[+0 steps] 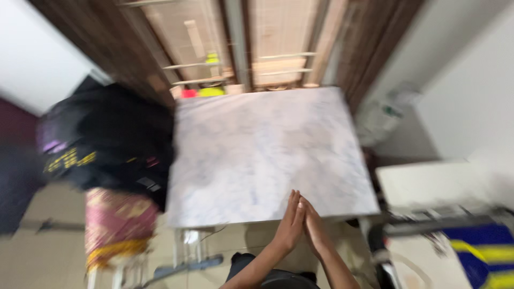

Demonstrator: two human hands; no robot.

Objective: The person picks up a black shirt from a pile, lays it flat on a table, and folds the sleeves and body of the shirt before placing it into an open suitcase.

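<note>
Head camera looks down on a blurred scene, so small details are hard to read. Both hands are pressed together, palm against palm, with the fingers straight and closed, pointing away from the person toward the table. The left hand (289, 225) and the right hand (315, 227) touch along their whole length; the fingertips meet at the top. Neither hand holds anything, and between the palms I see no object. The two forearms come up from the bottom edge of the picture and meet at the wrists.

The joined hands are over the near edge of the marble-pattern table top (257, 150), which is white-grey and almost square. The fingertips overlap this edge in the picture; whether they really touch the surface, I cannot tell because of the blur. The table top fills the middle of the picture.

To the left of the table, a pile of black cloth (104, 142) with some yellow marks lies close beside its edge. Under this pile is a pink and yellow patterned fabric (119, 227). At the right, near the table corner, stands a white box-like thing (428, 184), and lower right there is a blue and yellow striped object (482, 254). Behind the far edge of the table, a wooden frame (241, 43) with pale panels stands.
</note>
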